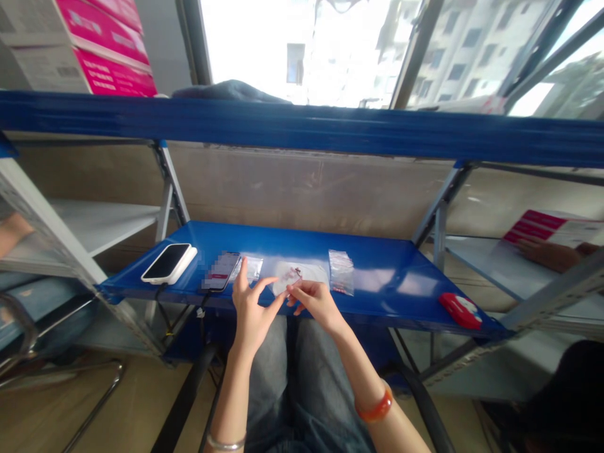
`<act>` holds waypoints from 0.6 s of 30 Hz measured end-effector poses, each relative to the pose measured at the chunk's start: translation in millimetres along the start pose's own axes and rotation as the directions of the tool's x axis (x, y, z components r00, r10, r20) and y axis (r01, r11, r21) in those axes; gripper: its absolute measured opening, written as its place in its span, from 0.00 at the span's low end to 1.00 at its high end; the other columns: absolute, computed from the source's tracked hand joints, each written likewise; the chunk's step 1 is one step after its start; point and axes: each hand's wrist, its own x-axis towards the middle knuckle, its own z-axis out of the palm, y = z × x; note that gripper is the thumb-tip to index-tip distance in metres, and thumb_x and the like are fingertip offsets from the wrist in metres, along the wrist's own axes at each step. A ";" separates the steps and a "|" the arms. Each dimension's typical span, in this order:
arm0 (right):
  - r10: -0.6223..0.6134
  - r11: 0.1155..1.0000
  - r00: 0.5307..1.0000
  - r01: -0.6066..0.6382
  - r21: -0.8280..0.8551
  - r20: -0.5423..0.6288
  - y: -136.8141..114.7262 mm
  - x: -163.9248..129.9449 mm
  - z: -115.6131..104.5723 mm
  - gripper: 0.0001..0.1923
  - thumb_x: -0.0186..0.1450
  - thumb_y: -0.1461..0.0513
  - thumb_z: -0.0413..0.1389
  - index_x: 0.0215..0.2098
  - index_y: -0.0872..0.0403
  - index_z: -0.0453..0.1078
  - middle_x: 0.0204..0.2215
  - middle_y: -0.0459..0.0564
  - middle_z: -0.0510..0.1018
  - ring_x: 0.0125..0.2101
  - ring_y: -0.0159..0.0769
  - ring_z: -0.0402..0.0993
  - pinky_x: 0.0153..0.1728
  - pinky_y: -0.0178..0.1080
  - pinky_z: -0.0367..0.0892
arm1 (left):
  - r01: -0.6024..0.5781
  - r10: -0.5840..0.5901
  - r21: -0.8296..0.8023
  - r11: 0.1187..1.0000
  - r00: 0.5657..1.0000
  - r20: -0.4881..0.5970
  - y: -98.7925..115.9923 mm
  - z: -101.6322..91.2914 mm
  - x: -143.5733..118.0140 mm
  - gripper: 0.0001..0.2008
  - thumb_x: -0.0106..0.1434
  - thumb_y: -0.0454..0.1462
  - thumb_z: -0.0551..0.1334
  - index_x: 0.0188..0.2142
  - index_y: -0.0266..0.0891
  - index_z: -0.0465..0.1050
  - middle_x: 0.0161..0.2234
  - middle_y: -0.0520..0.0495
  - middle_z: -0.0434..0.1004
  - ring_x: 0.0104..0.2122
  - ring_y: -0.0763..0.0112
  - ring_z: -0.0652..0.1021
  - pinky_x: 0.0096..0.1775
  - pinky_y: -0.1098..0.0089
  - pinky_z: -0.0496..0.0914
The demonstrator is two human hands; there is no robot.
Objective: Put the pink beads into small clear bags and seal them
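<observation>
My left hand (pixel 252 308) is raised at the front edge of the blue table (pixel 377 311), its fingers spread and its thumb reaching to my right fingertips. My right hand (pixel 318 302) pinches thumb against fingers; what lies between them is too small to make out. Just beyond the fingertips is a clear plastic piece, perhaps a small bag (pixel 283 274), with small dark red bits (pixel 296 271) by it. Whitish translucent plastic (pixel 315 273) lies flat behind my right hand. To its right is a stack of small clear bags (pixel 340 272) with reddish bits at the lower end.
A phone on a white block (pixel 170 263) and another phone (pixel 225 272) lie left, beside a clear packet (pixel 253 268). A red and white object (pixel 460 311) sits near the right corner. A blue shelf beam (pixel 302 129) crosses above. Another person's hand (pixel 542 251) rests at far right.
</observation>
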 end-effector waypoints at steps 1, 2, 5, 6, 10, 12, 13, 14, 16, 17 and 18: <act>0.001 1.000 1.000 -0.001 -0.013 0.021 -1.4 -1.1 -1.2 0.20 0.54 0.48 0.59 0.26 0.57 0.71 0.19 0.46 0.72 0.20 0.30 0.69 0.18 0.32 0.67 | -0.007 0.008 -0.008 1.000 0.999 0.049 1.4 -2.0 0.6 0.06 0.54 0.40 0.65 0.33 0.44 0.76 0.57 0.43 0.62 0.56 0.50 0.64 0.53 0.55 0.60; -0.001 1.000 0.999 0.002 -0.021 0.046 -2.3 -1.8 -2.1 0.20 0.55 0.48 0.58 0.27 0.57 0.71 0.19 0.46 0.72 0.20 0.29 0.68 0.18 0.31 0.67 | -0.009 0.014 -0.038 0.999 0.992 0.122 2.9 -3.5 0.8 0.05 0.56 0.40 0.63 0.32 0.44 0.75 0.52 0.42 0.67 0.52 0.53 0.68 0.51 0.57 0.63; -0.023 0.999 0.993 0.027 -0.032 0.115 -2.4 -2.9 -3.2 0.19 0.58 0.47 0.55 0.28 0.57 0.69 0.19 0.45 0.71 0.20 0.28 0.68 0.18 0.30 0.67 | 0.074 0.002 -0.179 0.981 0.920 0.391 8.4 -5.7 0.0 0.08 0.62 0.40 0.55 0.32 0.43 0.72 0.33 0.47 0.77 0.34 0.65 0.76 0.37 0.68 0.68; -0.028 0.999 0.991 0.032 -0.033 0.131 -2.1 -3.2 -3.1 0.19 0.58 0.47 0.54 0.28 0.56 0.68 0.19 0.45 0.71 0.20 0.28 0.69 0.18 0.30 0.67 | 0.121 -0.015 -0.207 0.971 0.891 0.454 10.6 -5.9 -0.6 0.09 0.63 0.40 0.53 0.33 0.42 0.71 0.29 0.49 0.77 0.30 0.67 0.76 0.34 0.70 0.68; -0.005 0.999 0.988 0.013 -0.048 0.153 -2.7 -5.3 -2.5 0.19 0.59 0.47 0.53 0.27 0.56 0.66 0.18 0.44 0.70 0.20 0.28 0.69 0.16 0.29 0.66 | 0.218 -0.056 -0.257 0.942 0.853 0.519 17.8 -5.8 -1.6 0.09 0.63 0.40 0.52 0.30 0.43 0.67 0.23 0.51 0.75 0.24 0.70 0.75 0.29 0.73 0.65; 0.018 0.998 0.989 -0.008 -0.065 0.150 -4.5 -7.0 -2.2 0.20 0.59 0.47 0.53 0.25 0.56 0.65 0.17 0.44 0.69 0.18 0.27 0.68 0.15 0.29 0.65 | 0.247 -0.058 -0.308 0.919 0.856 0.513 19.0 -5.5 -1.6 0.09 0.62 0.40 0.53 0.28 0.43 0.66 0.22 0.52 0.74 0.24 0.70 0.74 0.29 0.73 0.65; 0.032 0.998 0.988 -0.023 -0.066 0.149 -5.6 -7.9 -2.0 0.21 0.59 0.47 0.53 0.23 0.56 0.64 0.16 0.44 0.69 0.18 0.27 0.67 0.15 0.29 0.65 | 0.267 -0.063 -0.335 0.904 0.857 0.512 18.9 -5.2 -1.6 0.08 0.62 0.40 0.54 0.27 0.43 0.66 0.22 0.53 0.73 0.25 0.70 0.74 0.28 0.73 0.65; 0.045 0.998 0.987 -0.037 -0.057 0.151 -6.7 -8.8 -1.9 0.21 0.59 0.47 0.53 0.23 0.56 0.64 0.16 0.44 0.69 0.17 0.27 0.67 0.14 0.29 0.64 | 0.289 -0.068 -0.360 0.887 0.853 0.517 18.6 -4.8 -1.7 0.08 0.61 0.40 0.54 0.27 0.43 0.65 0.22 0.53 0.73 0.25 0.70 0.74 0.28 0.74 0.65; 0.063 0.998 0.985 -0.061 -0.018 0.161 -8.5 -10.3 -1.6 0.21 0.58 0.46 0.53 0.23 0.55 0.64 0.15 0.43 0.68 0.17 0.27 0.67 0.14 0.28 0.63 | 0.337 -0.069 -0.409 0.848 0.835 0.546 17.5 -3.8 -2.0 0.08 0.62 0.40 0.54 0.27 0.42 0.65 0.23 0.53 0.72 0.26 0.70 0.74 0.29 0.74 0.66; 0.066 0.998 0.984 -0.068 0.005 0.167 -9.0 -10.8 -1.6 0.20 0.58 0.46 0.53 0.24 0.55 0.64 0.16 0.43 0.68 0.17 0.28 0.67 0.13 0.28 0.62 | 0.358 -0.063 -0.431 0.828 0.823 0.564 16.9 -3.3 -2.2 0.09 0.62 0.40 0.53 0.27 0.42 0.66 0.23 0.53 0.72 0.26 0.70 0.74 0.30 0.73 0.66; 0.065 0.997 0.983 -0.069 0.023 0.172 -9.1 -11.2 -1.7 0.20 0.58 0.46 0.52 0.24 0.55 0.63 0.16 0.43 0.68 0.18 0.28 0.67 0.13 0.28 0.62 | 0.375 -0.055 -0.450 0.810 0.814 0.579 16.5 -2.9 -2.4 0.09 0.62 0.40 0.53 0.27 0.41 0.66 0.24 0.53 0.73 0.27 0.70 0.74 0.31 0.73 0.67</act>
